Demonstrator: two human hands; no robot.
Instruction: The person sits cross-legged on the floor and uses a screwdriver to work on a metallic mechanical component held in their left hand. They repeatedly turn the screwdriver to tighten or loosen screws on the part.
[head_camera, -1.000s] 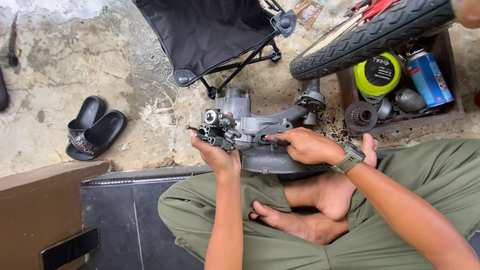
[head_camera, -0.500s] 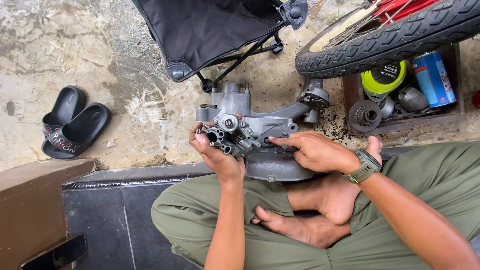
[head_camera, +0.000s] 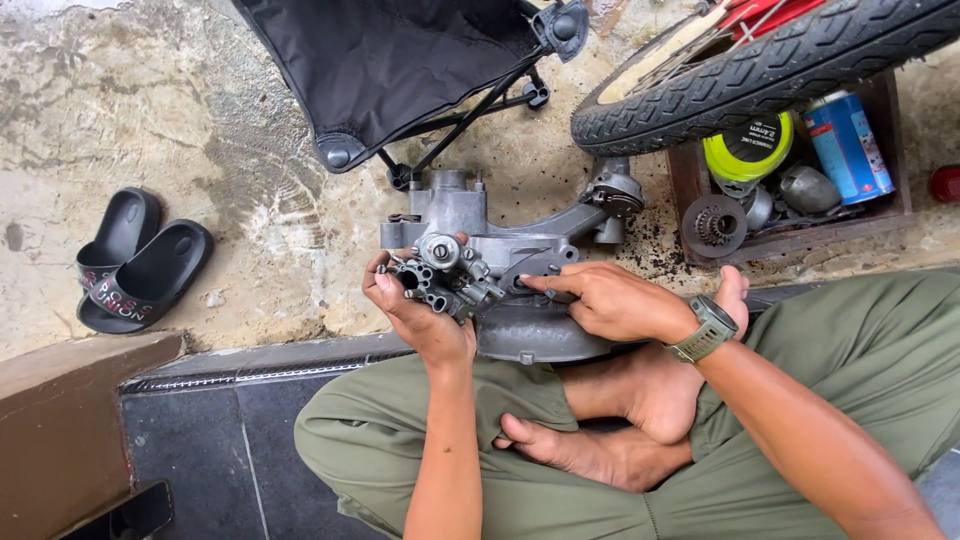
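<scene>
Small grey carburettor (head_camera: 445, 273) is gripped in curled left hand (head_camera: 415, 315) fingers, against grey engine casing (head_camera: 520, 260) at frame centre. Right hand (head_camera: 605, 298) at 3 o'clock, index finger extended onto casing, others curled. Tyre (head_camera: 760, 70) at 1 o'clock, black sandals (head_camera: 135, 265) at 9 o'clock.

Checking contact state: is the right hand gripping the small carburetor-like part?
No: the left hand holds the small metal part, while the right hand rests its fingertips on the grey engine casing beside it.

Olive-green trousers (head_camera: 800, 400), bare feet (head_camera: 600, 450), bare forearms, grey-green wristwatch (head_camera: 708, 328) w/ dark face on right wrist.
</scene>
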